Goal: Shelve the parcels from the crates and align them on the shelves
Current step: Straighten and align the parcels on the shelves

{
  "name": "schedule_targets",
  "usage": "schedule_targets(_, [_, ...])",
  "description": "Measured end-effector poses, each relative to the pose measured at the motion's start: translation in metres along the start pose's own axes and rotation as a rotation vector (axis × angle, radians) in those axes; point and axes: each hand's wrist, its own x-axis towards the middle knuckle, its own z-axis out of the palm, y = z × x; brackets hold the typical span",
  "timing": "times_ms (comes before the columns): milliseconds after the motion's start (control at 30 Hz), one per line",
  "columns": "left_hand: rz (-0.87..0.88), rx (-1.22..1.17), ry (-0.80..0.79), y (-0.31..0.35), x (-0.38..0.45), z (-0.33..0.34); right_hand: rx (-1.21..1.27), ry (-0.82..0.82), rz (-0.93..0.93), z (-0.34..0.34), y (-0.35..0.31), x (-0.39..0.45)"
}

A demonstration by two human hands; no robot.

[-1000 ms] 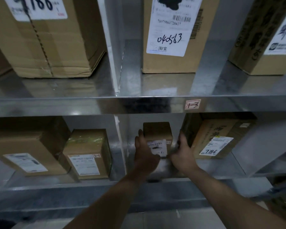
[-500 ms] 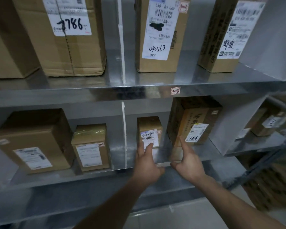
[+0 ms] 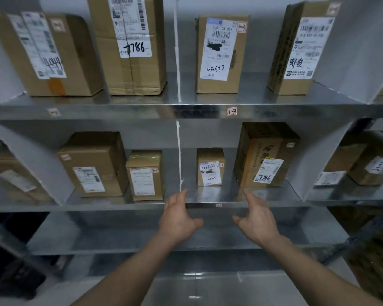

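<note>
A small cardboard parcel (image 3: 210, 166) with a white label stands upright on the middle metal shelf (image 3: 230, 195), just right of a thin white divider (image 3: 178, 155). A larger brown parcel marked 7786 (image 3: 265, 155) stands to its right. My left hand (image 3: 178, 217) and my right hand (image 3: 255, 219) hover in front of the shelf edge, below the small parcel. Both are empty, fingers relaxed and spread, palms facing each other. Neither touches a parcel.
Left of the divider stand two more parcels (image 3: 93, 164) (image 3: 145, 175). The upper shelf (image 3: 142, 109) carries several tall boxes, one marked 040563 (image 3: 220, 54). Slanted white panels (image 3: 314, 160) bound the bays. A lower shelf (image 3: 119, 239) lies below my hands.
My hands let go of the small parcel and drew back from it to the shelf's front edge. The view pulled back and now takes in more of the shelves.
</note>
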Motion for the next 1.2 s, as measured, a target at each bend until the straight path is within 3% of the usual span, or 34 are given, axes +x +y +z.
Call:
schedule_targets(400, [-0.06, -0.006, 0.123, -0.019, -0.047, -0.031, 0.12, -0.084, -0.108, 0.0, -0.044, -0.032])
schedule_targets(767, [-0.094, -0.128, 0.155, -0.086, -0.018, -0.09, 0.199, -0.174, -0.186, 0.059, -0.137, -0.01])
schedule_targets(1000, [-0.085, -0.216, 0.085, -0.137, 0.047, -0.139, 0.231, -0.157, -0.07, 0.114, -0.213, 0.036])
schedule_targets(1200, [-0.102, -0.249, -0.052, -0.161, 0.088, -0.148, 0.33, -0.097, 0.135, 0.153, -0.228, 0.064])
